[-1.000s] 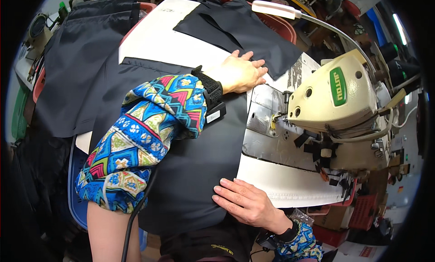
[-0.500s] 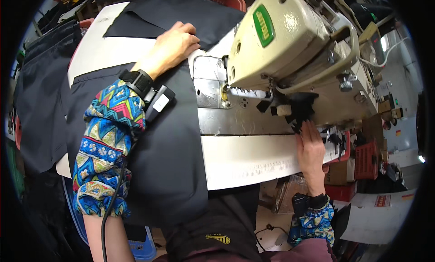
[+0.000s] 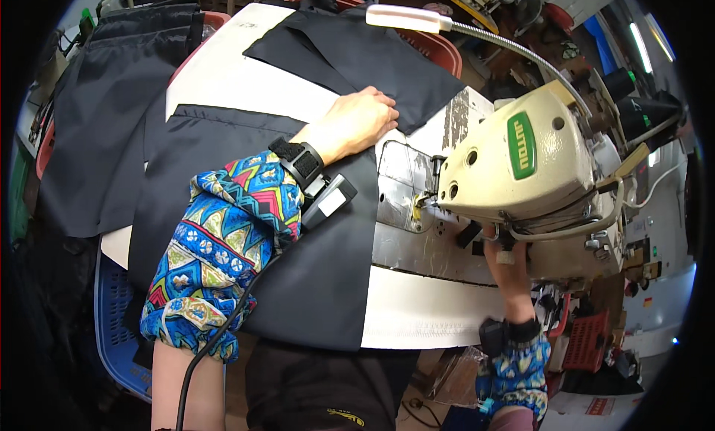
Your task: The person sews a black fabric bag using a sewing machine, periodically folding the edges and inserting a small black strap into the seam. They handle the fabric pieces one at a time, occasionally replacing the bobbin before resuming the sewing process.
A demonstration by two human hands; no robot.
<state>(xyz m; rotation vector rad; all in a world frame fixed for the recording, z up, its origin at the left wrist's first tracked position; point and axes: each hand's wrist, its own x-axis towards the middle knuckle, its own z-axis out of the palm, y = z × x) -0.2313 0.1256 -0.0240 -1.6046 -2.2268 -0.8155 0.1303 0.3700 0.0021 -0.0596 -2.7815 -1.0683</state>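
My left hand (image 3: pixel 359 122) lies on the white table left of the sewing machine (image 3: pixel 521 155), its fingers curled and pressed together. The fingertips touch the near edge of a far black fabric piece (image 3: pixel 357 47); whether anything is pinched under them is hidden. Beneath my left forearm a large black fabric panel (image 3: pixel 313 282) spreads toward me and over the table's near edge. My right hand (image 3: pixel 503 260) reaches in under the machine's head, right of the needle area. The head covers its fingers, so what they hold or touch does not show.
A lamp (image 3: pixel 406 17) on a bendy neck hangs over the far fabric. Red baskets (image 3: pixel 436 55) stand behind the table, a blue basket (image 3: pixel 119 334) below at left. More black fabric (image 3: pixel 97 133) hangs on the left. A cable (image 3: pixel 216 341) runs along my left arm.
The view has shifted, so the table and machine sit further right and the lamp shows. My right hand has reached deeper under the machine's head. My left hand stays near the far fabric.
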